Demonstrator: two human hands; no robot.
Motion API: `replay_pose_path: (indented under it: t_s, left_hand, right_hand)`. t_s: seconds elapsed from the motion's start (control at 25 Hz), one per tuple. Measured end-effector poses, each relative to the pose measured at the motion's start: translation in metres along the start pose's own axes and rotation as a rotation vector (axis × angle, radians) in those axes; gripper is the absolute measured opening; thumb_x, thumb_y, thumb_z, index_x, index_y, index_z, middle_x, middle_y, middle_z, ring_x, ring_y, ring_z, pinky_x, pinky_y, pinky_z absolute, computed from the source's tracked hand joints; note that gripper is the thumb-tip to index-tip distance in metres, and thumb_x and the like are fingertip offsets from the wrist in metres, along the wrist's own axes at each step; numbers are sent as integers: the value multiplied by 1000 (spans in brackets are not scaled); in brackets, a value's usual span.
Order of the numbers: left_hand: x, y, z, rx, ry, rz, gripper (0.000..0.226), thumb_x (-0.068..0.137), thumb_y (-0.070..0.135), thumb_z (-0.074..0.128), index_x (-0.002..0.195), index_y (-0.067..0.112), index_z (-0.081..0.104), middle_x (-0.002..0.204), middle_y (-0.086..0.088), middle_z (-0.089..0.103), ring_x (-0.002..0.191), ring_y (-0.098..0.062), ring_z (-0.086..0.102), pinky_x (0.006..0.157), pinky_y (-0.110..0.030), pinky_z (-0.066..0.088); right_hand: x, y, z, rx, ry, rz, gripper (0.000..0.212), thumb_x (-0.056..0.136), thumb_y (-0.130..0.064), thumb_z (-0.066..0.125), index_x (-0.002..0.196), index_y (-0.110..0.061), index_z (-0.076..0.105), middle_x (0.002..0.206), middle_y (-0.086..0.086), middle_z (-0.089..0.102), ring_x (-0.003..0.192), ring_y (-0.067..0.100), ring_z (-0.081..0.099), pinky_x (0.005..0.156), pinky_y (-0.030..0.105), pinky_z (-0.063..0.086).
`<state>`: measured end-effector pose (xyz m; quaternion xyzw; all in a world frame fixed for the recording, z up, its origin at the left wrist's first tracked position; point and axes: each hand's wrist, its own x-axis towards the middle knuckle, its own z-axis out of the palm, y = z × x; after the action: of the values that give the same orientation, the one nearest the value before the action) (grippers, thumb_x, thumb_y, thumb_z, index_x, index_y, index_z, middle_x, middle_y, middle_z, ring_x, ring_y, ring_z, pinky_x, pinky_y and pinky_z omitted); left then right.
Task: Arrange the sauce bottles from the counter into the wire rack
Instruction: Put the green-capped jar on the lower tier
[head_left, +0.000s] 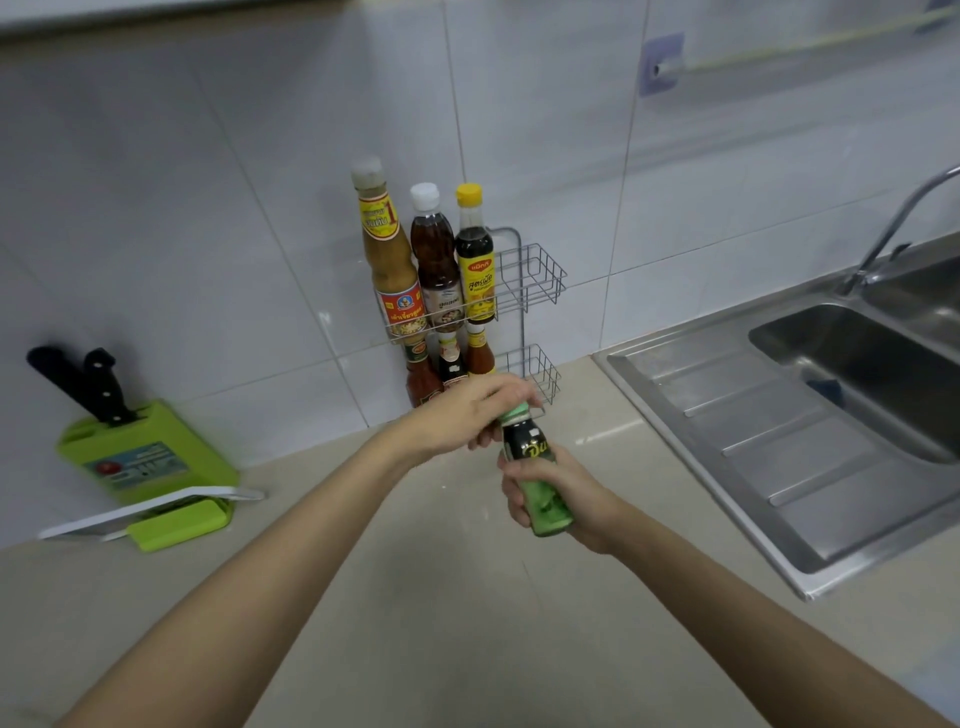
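Observation:
A dark sauce bottle with a green label (535, 470) is held tilted above the counter, just in front of the wire rack (540, 283). My right hand (558, 499) grips its lower body. My left hand (470, 418) closes over its green cap and neck. The rack stands against the tiled wall with two tiers. Its upper tier holds a tan sauce bottle (389, 260), a brown sauce bottle (436, 270) and a yellow-capped dark bottle (475, 265). Three smaller bottles (452, 364) stand in the lower tier, partly hidden by my left hand. The right side of both tiers is unfilled.
A green knife block (145, 457) with black-handled knives leans at the left wall, a white-handled tool in front of it. A steel sink (857, 374) with drainboard and tap fills the right. Beige counter (415, 597) lies under my arms.

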<state>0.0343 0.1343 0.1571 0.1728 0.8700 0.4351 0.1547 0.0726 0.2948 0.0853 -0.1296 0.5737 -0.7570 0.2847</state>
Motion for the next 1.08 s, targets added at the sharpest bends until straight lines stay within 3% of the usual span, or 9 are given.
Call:
replay_pose_path:
  t_s: [0.08,0.2,0.32,0.44,0.56,0.64,0.76,0.88,1.08]
  left_hand:
    - [-6,-8,-9,-288,-96,-75,27,101,26,46,126,18,54,86,-13,63,69,-16,59,60,-26,52]
    - [-11,-13,-9,-445,-105,-209,25,100,23,45,122,15,54,92,-20,65,69,-24,62,63,-34,55]
    - [-8,0,4,-163,-47,-240,43,100,47,35,103,13,59,69,-9,57,54,-18,51,51,-27,42]
    - [3,3,13,319,153,-79,45,102,39,34,76,10,57,70,-13,56,67,-28,54,61,-32,37]
    - [-1,3,15,183,176,-97,41,100,31,34,68,9,47,65,-13,49,59,-24,45,57,-32,31]
    - [-2,-2,15,257,126,-153,41,98,30,28,79,3,51,70,-8,46,63,-21,42,57,-31,29]
    - [7,-13,17,495,90,-257,35,97,26,25,81,5,48,78,-10,48,80,-29,51,60,-32,30]
    - [10,-15,19,538,186,-310,38,94,31,28,61,15,41,69,-7,47,75,-31,50,54,-32,27]
    - [-3,-10,26,431,372,-215,39,89,30,36,55,13,42,59,-3,47,66,-27,49,49,-32,26]
  right_hand:
    - [-5,-3,-7,67,-14,44,30,77,-22,66,97,-12,47,62,7,52,48,22,49,48,27,39]
    - [-8,-2,-17,-77,42,45,22,79,-17,65,94,-10,51,62,8,54,50,23,50,54,31,41]
    - [-2,-1,-11,-308,115,37,19,79,-14,68,91,-11,53,65,9,59,51,23,53,54,30,46]
    - [0,-6,-5,-283,36,87,24,77,-16,67,92,-9,50,64,10,58,49,23,53,52,30,46]
    - [-6,-25,-14,-113,-193,198,25,74,-20,63,91,-8,50,60,9,54,44,21,50,48,27,43]
    - [-5,-27,-13,-399,-82,175,22,75,-20,66,87,-9,52,63,10,58,47,22,54,49,30,48]
    - [3,-9,4,-970,270,46,31,70,-33,70,91,-16,54,75,2,66,63,20,64,58,36,57]
    - [6,-2,13,-783,262,74,32,69,-27,72,93,-14,55,71,0,64,59,14,62,58,33,55]
    - [-1,-15,1,-376,-60,165,18,73,-5,65,83,-7,50,62,11,56,48,24,51,52,31,46]
